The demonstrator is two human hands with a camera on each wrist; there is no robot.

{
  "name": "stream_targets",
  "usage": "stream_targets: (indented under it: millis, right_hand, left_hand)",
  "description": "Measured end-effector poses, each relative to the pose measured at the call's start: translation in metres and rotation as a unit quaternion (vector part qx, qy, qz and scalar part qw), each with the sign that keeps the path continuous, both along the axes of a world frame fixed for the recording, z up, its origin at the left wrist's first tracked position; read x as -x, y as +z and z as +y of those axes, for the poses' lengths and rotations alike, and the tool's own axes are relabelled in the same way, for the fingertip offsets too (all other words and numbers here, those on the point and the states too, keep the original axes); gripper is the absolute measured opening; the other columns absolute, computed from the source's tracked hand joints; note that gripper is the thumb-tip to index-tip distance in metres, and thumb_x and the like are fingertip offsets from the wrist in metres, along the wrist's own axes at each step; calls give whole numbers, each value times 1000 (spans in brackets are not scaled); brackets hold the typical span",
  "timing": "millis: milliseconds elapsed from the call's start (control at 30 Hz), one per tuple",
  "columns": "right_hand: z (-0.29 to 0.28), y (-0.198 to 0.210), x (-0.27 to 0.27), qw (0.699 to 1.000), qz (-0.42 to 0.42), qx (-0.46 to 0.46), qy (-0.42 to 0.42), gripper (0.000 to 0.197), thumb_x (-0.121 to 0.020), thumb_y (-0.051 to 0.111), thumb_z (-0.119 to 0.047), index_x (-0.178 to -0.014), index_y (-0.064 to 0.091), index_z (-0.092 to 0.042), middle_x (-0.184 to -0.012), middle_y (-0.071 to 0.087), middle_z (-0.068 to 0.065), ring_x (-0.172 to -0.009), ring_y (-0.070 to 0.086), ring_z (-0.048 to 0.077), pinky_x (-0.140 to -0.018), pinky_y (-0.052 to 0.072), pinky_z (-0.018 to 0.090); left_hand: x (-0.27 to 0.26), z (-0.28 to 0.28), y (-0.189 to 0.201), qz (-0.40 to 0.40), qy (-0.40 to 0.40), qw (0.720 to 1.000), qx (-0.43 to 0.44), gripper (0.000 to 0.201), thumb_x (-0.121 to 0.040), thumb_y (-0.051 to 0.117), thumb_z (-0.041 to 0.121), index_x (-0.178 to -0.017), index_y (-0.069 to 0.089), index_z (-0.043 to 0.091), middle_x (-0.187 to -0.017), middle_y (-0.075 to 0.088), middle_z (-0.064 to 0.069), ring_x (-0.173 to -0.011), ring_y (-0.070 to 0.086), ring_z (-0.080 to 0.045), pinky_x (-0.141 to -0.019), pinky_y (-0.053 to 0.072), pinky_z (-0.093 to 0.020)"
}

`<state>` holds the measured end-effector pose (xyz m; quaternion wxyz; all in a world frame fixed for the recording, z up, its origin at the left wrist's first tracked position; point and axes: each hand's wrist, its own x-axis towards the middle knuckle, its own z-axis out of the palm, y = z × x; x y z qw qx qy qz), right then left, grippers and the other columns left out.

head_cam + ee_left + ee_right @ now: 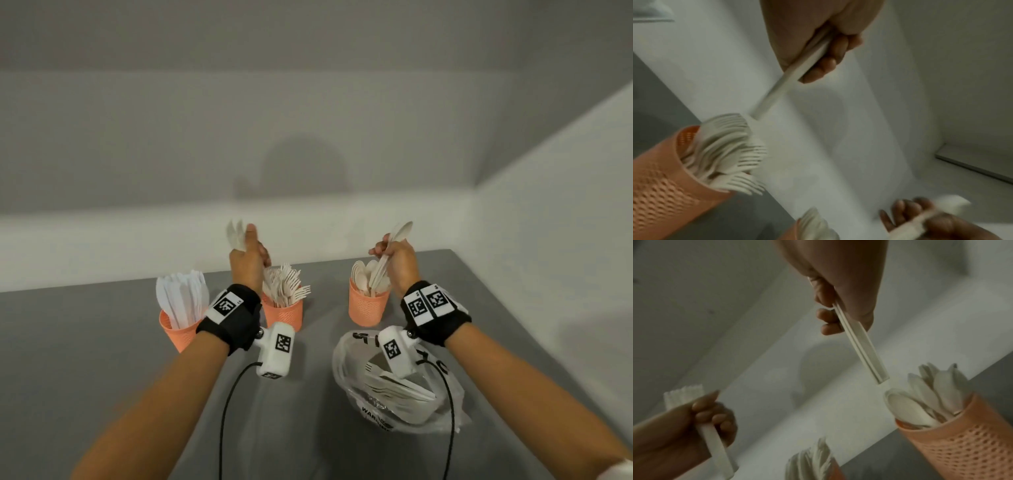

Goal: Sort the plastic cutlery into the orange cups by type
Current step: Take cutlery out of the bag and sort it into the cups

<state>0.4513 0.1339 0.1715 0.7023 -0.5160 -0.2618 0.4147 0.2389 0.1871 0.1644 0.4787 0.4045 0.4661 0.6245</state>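
Two fistfuls poised above their orange cups: left hand (247, 255) gripping forks (236, 233) over fork cup (283, 313); right hand (397, 257) clutching spoons (394, 246), handles pointing down (bowls up) into spoon cup (368, 306).

Lit dimly and evenly in the head view, with a soft round shadow cast on the wall (305, 171) at frame centre. Bent straight lines toward the edges. Smeared the left hand (248, 260) with motion blur. Rendered both wrist views darker, grainy and soft, with forks (735, 154) at lower left streaked and the spoons (931, 391) at right hazy.
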Motion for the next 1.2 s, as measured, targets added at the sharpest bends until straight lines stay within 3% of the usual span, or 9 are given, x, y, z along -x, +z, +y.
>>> stream_targets:
  millis: [233,400,667,800,867,933,1000,1067,1200]
  right_hand:
    - [16,-18,-19,998,-59,3,-25,23,-73,29,8,-70,39,-12,-74,57,12,-83,56,27,-82,40,30]
    - [26,-41,-18,1000,-19,-1,-14,18,-56,35,-6,-72,40,-12,-77,60,12,-80,55,24,-74,43,33]
    - [38,-65,-17,1000,8,2,7,17,-52,38,-6,-63,51,-8,-74,58,15,-69,55,28,-72,45,37]
    - [38,-72,-17,1000,-1,7,8,16,-57,41,-4,-64,53,-12,-78,60,15,-73,56,28,-74,45,36]
    - [39,-75,-16,1000,-5,14,8,17,-58,42,-5,-66,55,-11,-81,60,15,-76,56,28,-74,45,36]
    - [40,-78,-16,999,-18,23,13,23,-57,46,-9,-74,60,-3,-87,60,15,-76,55,26,-75,45,33]
    - [40,-81,-17,998,-61,32,13,26,-68,52,-6,-91,63,1,-94,61,13,-76,57,19,-71,48,24]
    - [40,-84,-18,989,-137,47,1,25,-82,48,6,-102,61,2,-100,62,9,-79,58,10,-66,47,10]
    - [41,-93,-21,959,-273,79,-27,37,-79,50,11,-113,50,-5,-103,59,4,-92,55,19,-66,40,10]
  left_hand:
    - [7,30,-31,-22,86,996,-6,51,-100,36,36,-56,49,14,-44,61,7,-61,58,-17,-75,52,-34]
    - [3,43,-56,-22,143,989,22,48,-99,37,35,-59,51,12,-59,58,-3,-62,57,-16,-83,51,-40]
    - [-7,56,-73,3,166,985,42,42,-99,40,27,-59,46,16,-49,57,6,-60,54,-12,-75,49,-31]
    - [-12,61,-82,22,167,984,54,36,-99,38,28,-68,50,14,-73,59,-5,-69,56,-15,-78,44,-29]
    - [-16,60,-85,37,168,983,59,35,-100,35,28,-80,53,7,-82,59,-6,-72,54,-15,-73,41,-13]
    - [-19,58,-89,51,160,984,57,32,-101,32,27,-90,51,4,-76,53,-1,-66,48,-8,-56,37,-1]
    - [-20,56,-93,77,144,985,59,29,-101,31,25,-93,50,6,-79,52,-2,-72,49,-12,-67,39,-11]
    - [-19,56,-100,107,123,985,62,24,-100,32,21,-97,52,7,-94,54,-6,-91,51,-21,-81,36,-26]
    - [-14,50,-110,149,87,983,59,18,-98,40,20,-108,47,6,-97,56,-6,-96,51,-22,-83,38,-31]
